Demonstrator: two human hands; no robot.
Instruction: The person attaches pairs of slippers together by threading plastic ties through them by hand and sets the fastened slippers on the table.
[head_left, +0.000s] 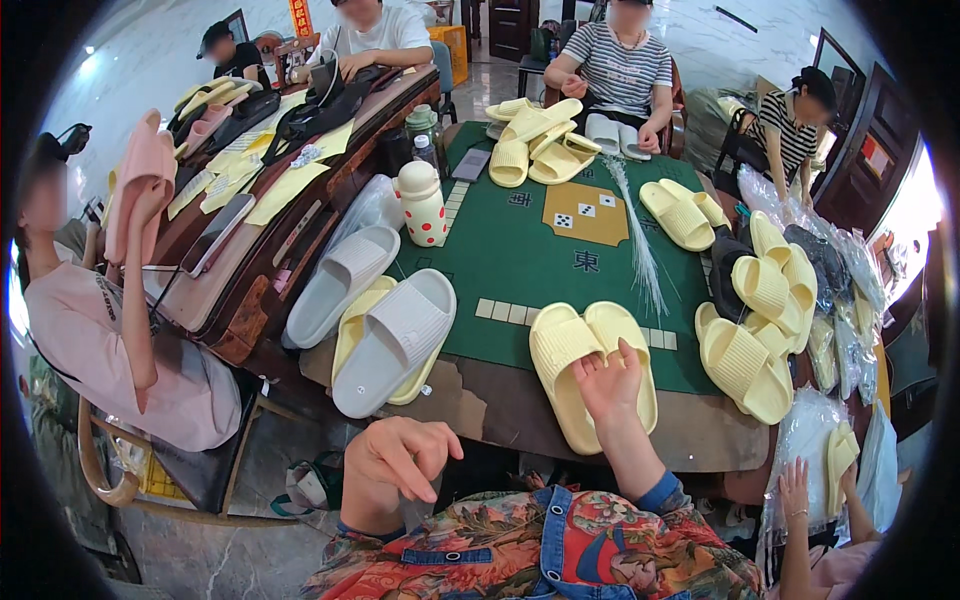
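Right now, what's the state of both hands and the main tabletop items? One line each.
Left hand: fingers bent, nothing visibly held
Right hand: open, palm up
Front yellow slippers: side by side, soles down
Front gray slipper: sole down, atop a yellow slipper
Dotted bottle: upright, capped
Phone: lying flat
White strands: lying loose

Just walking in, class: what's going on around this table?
The wearer's right hand is palm up at a pair of yellow slippers on the near edge of the table; contact is unclear. The left hand, fingers bent, is in front of the table, near a grey slipper. At left, a seated person holds up a pink slipper. At lower right, another person's hands are at a single yellow slipper and clear plastic.
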